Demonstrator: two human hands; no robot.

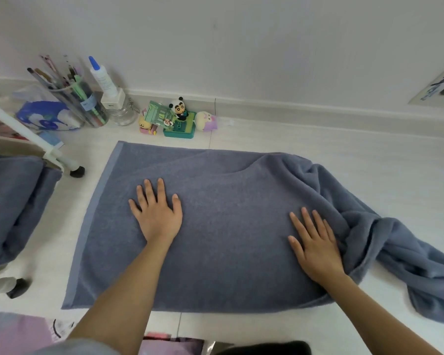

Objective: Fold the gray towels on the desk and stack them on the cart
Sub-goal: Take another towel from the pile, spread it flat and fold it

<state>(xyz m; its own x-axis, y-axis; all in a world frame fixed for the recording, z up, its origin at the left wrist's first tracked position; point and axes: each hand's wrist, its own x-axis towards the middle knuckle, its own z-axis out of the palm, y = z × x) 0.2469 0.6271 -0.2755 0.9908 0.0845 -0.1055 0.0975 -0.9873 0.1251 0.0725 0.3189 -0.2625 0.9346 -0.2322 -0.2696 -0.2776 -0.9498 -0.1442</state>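
A blue-gray towel point(226, 226) lies on the white desk point(344, 149). Its left part is spread flat with a banded hem at the left edge. Its right part is bunched in folds and trails toward the lower right point(408, 265). My left hand point(157, 213) lies flat on the towel's left half, fingers straight and spread. My right hand point(314, 244) rests flat on the towel beside the bunched part, fingers straight. At the far left, folded gray towels point(13, 201) sit in the cart point(51, 155).
Along the wall at the back left stand a pen holder point(75, 98), a glue bottle point(103, 78) on a glass jar point(123, 111), and small toy figures point(177, 119). The cart's castor wheels point(77, 171) are close to the desk's left side. A picture frame point(438, 88) leans at the right.
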